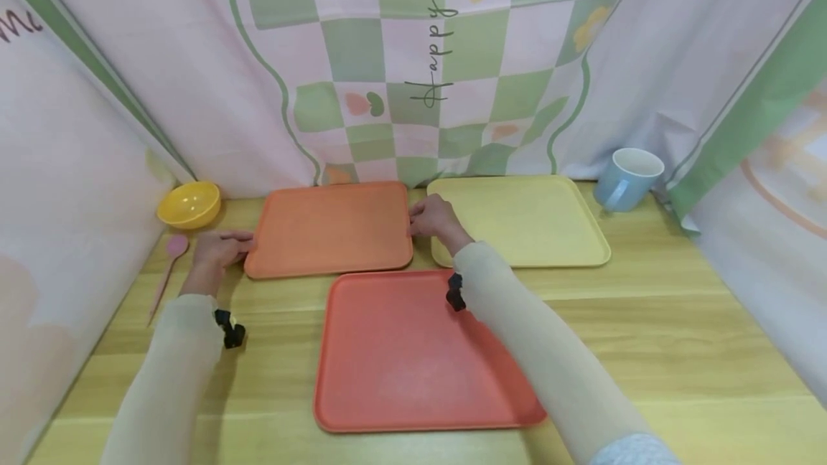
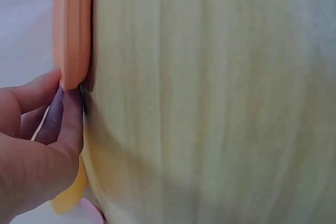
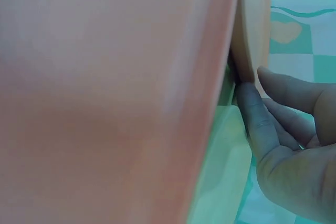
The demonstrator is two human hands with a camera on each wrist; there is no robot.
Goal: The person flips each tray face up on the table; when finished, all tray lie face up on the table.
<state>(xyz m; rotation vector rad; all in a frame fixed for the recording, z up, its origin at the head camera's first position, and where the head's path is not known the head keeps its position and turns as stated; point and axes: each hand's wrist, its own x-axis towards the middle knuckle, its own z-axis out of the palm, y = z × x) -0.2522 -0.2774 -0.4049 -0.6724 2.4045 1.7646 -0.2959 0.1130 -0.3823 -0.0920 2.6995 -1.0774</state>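
Note:
An orange tray lies at the back of the table, left of the middle, between both hands. My left hand pinches its left edge; in the left wrist view the thumb is on the upper side of the tray's rim and the fingers are beneath. At the opposite edge, my right hand grips the tray. The right wrist view has that hand's thumb on the rim and its fingers underneath. A yellow tray is just right of the right hand, and a red tray lies in front, under the right forearm.
Beside the left hand are a yellow bowl and a pink spoon. A light blue mug stands at the back right corner. Patterned cloth hangs along the back and sides of the wooden table.

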